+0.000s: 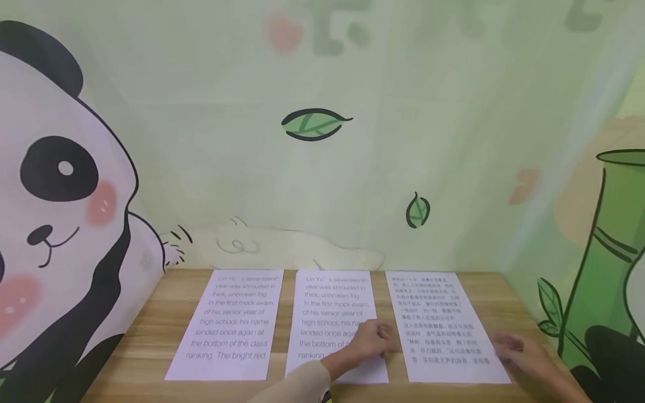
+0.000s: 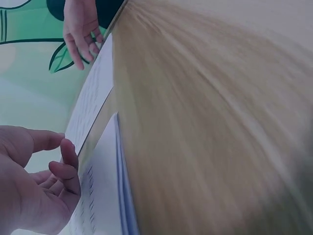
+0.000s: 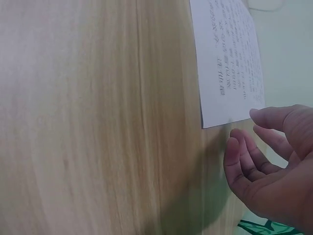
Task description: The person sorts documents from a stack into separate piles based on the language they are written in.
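Three printed paper sheets lie in a row on a wooden table. My left hand [image 1: 373, 337] is over the lower right part of the middle sheet [image 1: 322, 319], which bears large English text. Its fingers are loosely bent and hold nothing; in the left wrist view the thumb and a fingertip come close together. There, the middle paper [image 2: 105, 191] shows several layered edges, like a small stack. Beside the right edge of the right sheet [image 1: 443, 330], covered in smaller Chinese characters, is my right hand [image 1: 526, 355]. Its fingers [image 3: 244, 156] curve loosely near the paper's edge, with nothing between them.
The left sheet [image 1: 227, 330], with the same English text, lies apart from both hands. Narrow strips of wooden table [image 1: 398, 358] show between the papers. Behind the table hangs a pale green backdrop [image 1: 227, 157] with a panda, leaves and bamboo.
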Tool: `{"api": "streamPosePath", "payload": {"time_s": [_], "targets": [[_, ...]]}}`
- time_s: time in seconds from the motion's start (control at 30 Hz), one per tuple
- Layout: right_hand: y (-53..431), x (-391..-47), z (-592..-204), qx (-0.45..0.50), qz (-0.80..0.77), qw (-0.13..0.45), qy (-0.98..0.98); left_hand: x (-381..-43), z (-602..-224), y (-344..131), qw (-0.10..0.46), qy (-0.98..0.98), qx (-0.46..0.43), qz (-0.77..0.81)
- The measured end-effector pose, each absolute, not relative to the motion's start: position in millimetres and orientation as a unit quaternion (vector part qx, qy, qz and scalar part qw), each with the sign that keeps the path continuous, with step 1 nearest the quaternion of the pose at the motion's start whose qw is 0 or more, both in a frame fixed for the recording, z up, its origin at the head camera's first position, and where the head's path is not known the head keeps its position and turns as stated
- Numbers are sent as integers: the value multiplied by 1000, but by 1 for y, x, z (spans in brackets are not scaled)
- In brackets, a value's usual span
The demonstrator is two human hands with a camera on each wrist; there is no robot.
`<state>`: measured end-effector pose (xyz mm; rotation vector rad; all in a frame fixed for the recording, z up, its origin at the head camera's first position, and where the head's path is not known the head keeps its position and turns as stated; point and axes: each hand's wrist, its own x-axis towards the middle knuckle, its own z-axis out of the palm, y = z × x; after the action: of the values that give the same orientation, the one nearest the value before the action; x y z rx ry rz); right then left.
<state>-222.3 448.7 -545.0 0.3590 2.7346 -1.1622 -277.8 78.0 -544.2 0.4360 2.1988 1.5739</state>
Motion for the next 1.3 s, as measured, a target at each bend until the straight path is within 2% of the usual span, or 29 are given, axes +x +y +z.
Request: {"api": "streamPosePath", "payload": {"time_s": [0.27, 0.53, 0.83, 1.13, 1.3], "targets": [[434, -227, -528, 84, -372, 62, 922, -289, -538, 39, 166, 805, 146, 550], [395, -231, -523, 71, -421, 87, 900, -286, -539, -29, 153, 814, 117, 549], [360, -234, -524, -6, -453, 108, 885, -277, -537, -94, 147, 827, 82, 536], [321, -235, -527, -70, -500, 155, 849, -264, -543, -130, 119, 850, 89, 506], [297, -233, -528, -98, -523, 181, 827, -256, -547, -140, 82, 870, 122, 470]]}}
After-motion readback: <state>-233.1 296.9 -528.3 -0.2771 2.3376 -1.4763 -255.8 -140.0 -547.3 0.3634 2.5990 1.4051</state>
